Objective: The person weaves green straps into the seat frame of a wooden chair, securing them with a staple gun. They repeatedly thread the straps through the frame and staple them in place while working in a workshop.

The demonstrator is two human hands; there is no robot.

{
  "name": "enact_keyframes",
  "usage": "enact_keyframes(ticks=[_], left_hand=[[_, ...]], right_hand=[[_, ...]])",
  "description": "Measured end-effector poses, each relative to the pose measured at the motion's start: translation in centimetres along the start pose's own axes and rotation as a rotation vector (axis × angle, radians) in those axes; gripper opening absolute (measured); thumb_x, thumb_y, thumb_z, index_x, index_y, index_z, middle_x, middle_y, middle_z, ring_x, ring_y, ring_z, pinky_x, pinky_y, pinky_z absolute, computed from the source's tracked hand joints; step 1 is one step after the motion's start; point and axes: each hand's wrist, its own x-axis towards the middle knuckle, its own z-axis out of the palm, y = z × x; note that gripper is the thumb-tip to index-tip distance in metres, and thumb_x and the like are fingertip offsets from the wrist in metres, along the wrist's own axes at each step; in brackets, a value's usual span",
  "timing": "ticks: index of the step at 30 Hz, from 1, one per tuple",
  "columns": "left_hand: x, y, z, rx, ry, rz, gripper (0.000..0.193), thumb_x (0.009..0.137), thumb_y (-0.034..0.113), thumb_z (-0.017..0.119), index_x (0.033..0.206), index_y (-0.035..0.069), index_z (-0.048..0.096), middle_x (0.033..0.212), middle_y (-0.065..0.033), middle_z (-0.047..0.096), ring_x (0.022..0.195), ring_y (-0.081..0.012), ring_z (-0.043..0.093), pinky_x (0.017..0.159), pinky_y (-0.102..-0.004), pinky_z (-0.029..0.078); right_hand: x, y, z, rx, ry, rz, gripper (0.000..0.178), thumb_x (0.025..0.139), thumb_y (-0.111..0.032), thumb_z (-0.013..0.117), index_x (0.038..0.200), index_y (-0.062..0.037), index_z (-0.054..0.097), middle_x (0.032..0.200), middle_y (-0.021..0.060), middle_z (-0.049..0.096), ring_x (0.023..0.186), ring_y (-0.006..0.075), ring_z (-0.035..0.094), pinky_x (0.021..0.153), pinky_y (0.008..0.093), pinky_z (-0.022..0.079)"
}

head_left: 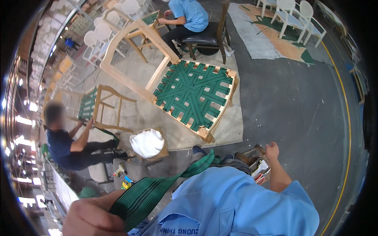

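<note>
My left hand (pixel 92 218), large at the lower left, is closed around a green striped webbing strap (pixel 147 194). The strap runs slack across my lap to the front of my knees. My right hand (pixel 272 150) is curled closed at the right, beside a tool holder (pixel 247 155); anything inside its fingers is hidden. Red-handled scissors (pixel 260 177) sit in that holder. In front of me a bare wooden chair frame (pixel 126 83) stands on a floor sheet. Green webbing (pixel 185 88) is woven over its seat, with diagonal bands crossing in the middle.
A person in dark clothes (pixel 63 145) handles another webbed chair (pixel 98 104) at the left. Another in light blue (pixel 189 15) sits ahead. A white bundle (pixel 147 143) lies left of my feet. White chairs (pixel 289 21) stand at the far right.
</note>
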Motion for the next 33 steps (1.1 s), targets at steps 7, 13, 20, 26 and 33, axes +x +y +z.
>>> enact_keyframes(ticks=[7, 13, 20, 26, 33], left_hand=[[-3.2, 0.4, -5.7, -0.016, 0.066, 0.181, 0.057, 0.103, 0.023, 0.066, 0.157, 0.028, 0.05, 0.067, 0.0013, 0.063, 0.047, -0.0117, 0.048, 0.045, -0.03, 0.036], [-5.7, 1.2, -11.1, -0.05, 0.027, 0.11, 0.02, 0.1, 0.018, 0.067, 0.116, 0.007, 0.068, 0.067, -0.0006, 0.064, 0.046, -0.0115, 0.05, 0.043, -0.0285, 0.037], [-4.9, -2.6, -13.9, -0.19, 0.001, 0.134, 0.015, 0.102, 0.016, 0.064, 0.112, 0.008, 0.073, 0.069, -0.0011, 0.064, 0.047, -0.0117, 0.049, 0.043, -0.0287, 0.036], [-7.0, -3.6, -13.5, -0.004, 0.303, 0.208, 0.044, 0.102, 0.021, 0.068, 0.146, 0.023, 0.063, 0.066, 0.0006, 0.063, 0.047, -0.012, 0.048, 0.049, -0.0295, 0.041], [-16.0, -2.7, -8.9, -0.206, 0.87, -0.649, 0.036, 0.106, 0.032, 0.059, 0.138, 0.016, 0.067, 0.07, -0.0002, 0.063, 0.058, -0.0115, 0.054, 0.055, -0.028, 0.045]], right_hand=[[0.9, -3.4, -0.8, -0.104, 0.021, -0.133, 0.048, 0.088, -0.032, 0.076, 0.127, -0.0043, 0.07, 0.121, 0.0186, 0.073, 0.114, 0.0363, 0.07, 0.099, 0.0442, 0.053], [-2.4, -3.7, 3.5, -0.143, -0.146, -0.048, 0.042, 0.088, -0.025, 0.076, 0.123, -0.0026, 0.071, 0.103, 0.0159, 0.077, 0.086, 0.0284, 0.075, 0.077, 0.0404, 0.059], [-5.2, -7.4, 9.1, -0.091, -0.316, 0.045, 0.043, 0.085, -0.031, 0.077, 0.117, -0.0022, 0.075, 0.109, 0.0183, 0.078, 0.105, 0.0333, 0.074, 0.091, 0.0423, 0.056], [-1.5, -14.9, 7.8, -0.04, -0.298, -0.184, 0.042, 0.088, -0.03, 0.077, 0.12, -0.0035, 0.075, 0.11, 0.017, 0.078, 0.106, 0.0318, 0.074, 0.093, 0.0415, 0.055], [4.4, -34.4, 5.2, 0.261, -0.218, -0.559, 0.034, 0.099, -0.024, 0.064, 0.121, 0.0005, 0.073, 0.114, 0.0147, 0.075, 0.102, 0.0272, 0.071, 0.093, 0.0395, 0.053]])
